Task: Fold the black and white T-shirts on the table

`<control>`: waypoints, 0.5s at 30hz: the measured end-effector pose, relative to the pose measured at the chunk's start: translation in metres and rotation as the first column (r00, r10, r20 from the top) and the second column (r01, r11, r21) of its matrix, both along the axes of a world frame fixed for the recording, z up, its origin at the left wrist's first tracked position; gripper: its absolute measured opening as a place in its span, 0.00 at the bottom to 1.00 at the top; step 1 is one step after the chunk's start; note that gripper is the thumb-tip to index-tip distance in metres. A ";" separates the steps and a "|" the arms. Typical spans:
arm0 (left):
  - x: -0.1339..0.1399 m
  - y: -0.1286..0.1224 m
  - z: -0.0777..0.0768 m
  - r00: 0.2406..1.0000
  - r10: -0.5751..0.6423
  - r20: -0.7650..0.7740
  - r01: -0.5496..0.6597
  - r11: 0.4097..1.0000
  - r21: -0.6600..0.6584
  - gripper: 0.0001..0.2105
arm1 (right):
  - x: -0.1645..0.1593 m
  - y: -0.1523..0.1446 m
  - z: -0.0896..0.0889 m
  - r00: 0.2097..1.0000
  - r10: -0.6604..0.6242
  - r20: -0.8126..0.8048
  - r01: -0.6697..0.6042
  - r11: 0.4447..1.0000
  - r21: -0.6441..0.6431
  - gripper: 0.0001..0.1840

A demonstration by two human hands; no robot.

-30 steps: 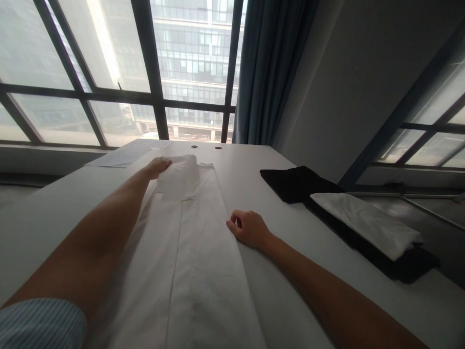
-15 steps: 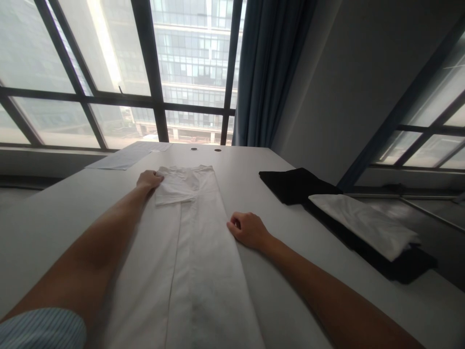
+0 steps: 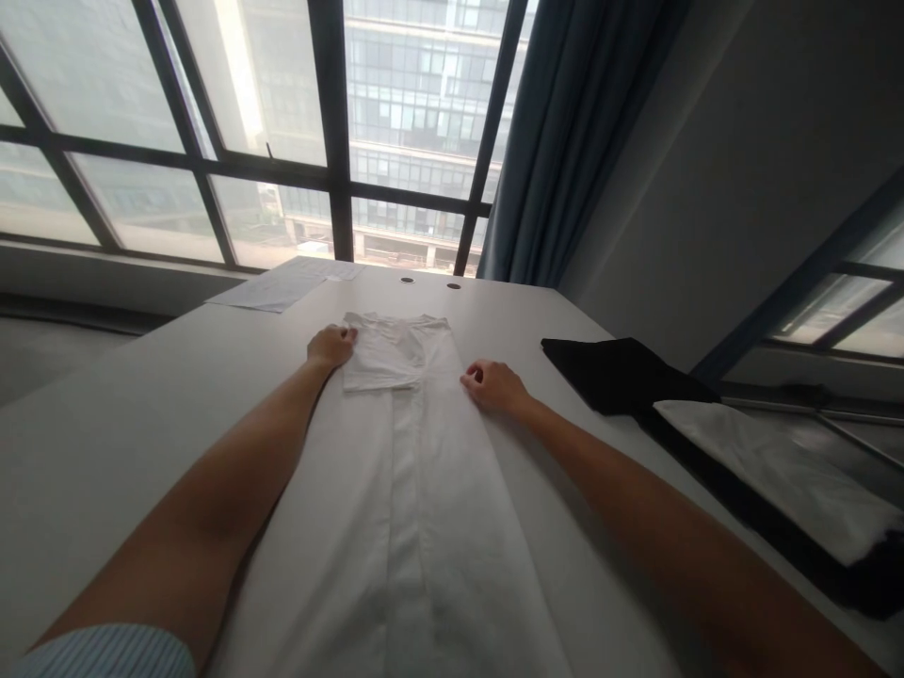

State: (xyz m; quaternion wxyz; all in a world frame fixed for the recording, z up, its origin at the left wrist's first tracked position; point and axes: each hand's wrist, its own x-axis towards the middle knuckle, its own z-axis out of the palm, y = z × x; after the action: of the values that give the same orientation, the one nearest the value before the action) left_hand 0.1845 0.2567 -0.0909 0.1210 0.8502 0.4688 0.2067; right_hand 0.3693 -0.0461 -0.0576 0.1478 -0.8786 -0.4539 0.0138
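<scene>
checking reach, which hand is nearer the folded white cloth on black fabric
Right. The right hand is left of that white cloth; the left hand is farther left, across the long white garment.

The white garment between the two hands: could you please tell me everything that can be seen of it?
The white garment looks like thin, smooth cloth. It lies flat, lengthwise on the white table, its near end cut off by the picture. A creased flap lies across its far end; a straight strip runs down its middle. The left hand touches its far left edge, the right hand its right edge; whether they pinch it is unclear.
</scene>
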 end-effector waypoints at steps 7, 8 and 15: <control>-0.005 -0.005 -0.002 0.993 -0.027 0.113 0.034 0.998 -0.061 0.17 | 0.060 0.125 0.008 0.992 0.076 0.105 -0.070 0.996 -0.053 0.24; -0.005 -0.005 -0.002 0.990 -0.030 0.135 0.039 0.997 -0.067 0.17 | 0.065 0.138 0.007 0.992 0.064 0.109 -0.058 0.997 -0.061 0.26; -0.006 -0.004 -0.003 0.968 -0.054 0.246 0.079 0.993 -0.091 0.16 | 0.091 0.186 -0.009 0.993 0.070 0.100 -0.055 0.989 -0.140 0.34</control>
State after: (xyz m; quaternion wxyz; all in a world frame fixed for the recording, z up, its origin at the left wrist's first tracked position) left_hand 0.1785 0.2523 -0.0935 0.2267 0.8267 0.4313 0.2814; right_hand 0.4603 0.1397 -0.0664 0.0626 -0.8715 -0.4864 0.0034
